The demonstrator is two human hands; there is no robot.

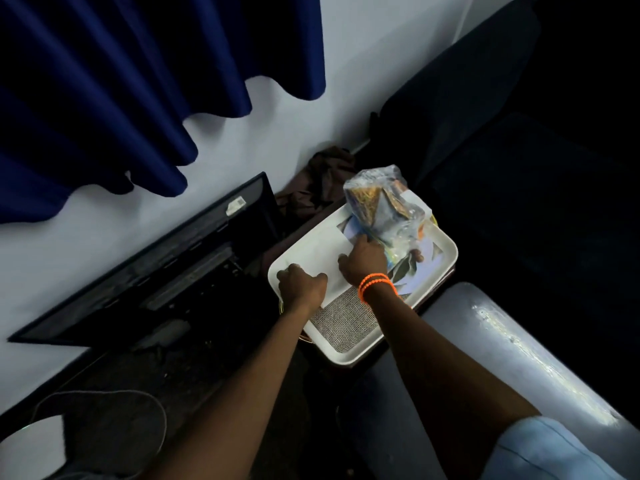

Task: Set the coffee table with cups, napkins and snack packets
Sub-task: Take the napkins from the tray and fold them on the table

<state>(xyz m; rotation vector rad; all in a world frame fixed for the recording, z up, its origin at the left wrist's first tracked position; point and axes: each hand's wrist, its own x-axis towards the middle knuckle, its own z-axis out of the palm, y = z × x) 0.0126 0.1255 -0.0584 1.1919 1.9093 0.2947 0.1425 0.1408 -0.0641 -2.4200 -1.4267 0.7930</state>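
Observation:
A white tray lies in the middle of the view with a grey mesh mat at its near end. A white napkin lies flat on the tray. My left hand has curled fingers that grip the napkin's near left edge. My right hand, with an orange bead bracelet at the wrist, rests on the napkin's right side, fingers bent against a clear plastic bag of snack packets that stands at the tray's far end. No cups are in view.
A black flat screen leans against the white wall at the left. Dark blue curtains hang above. A brown cloth lies behind the tray. A dark sofa fills the right, and a grey padded armrest runs at lower right.

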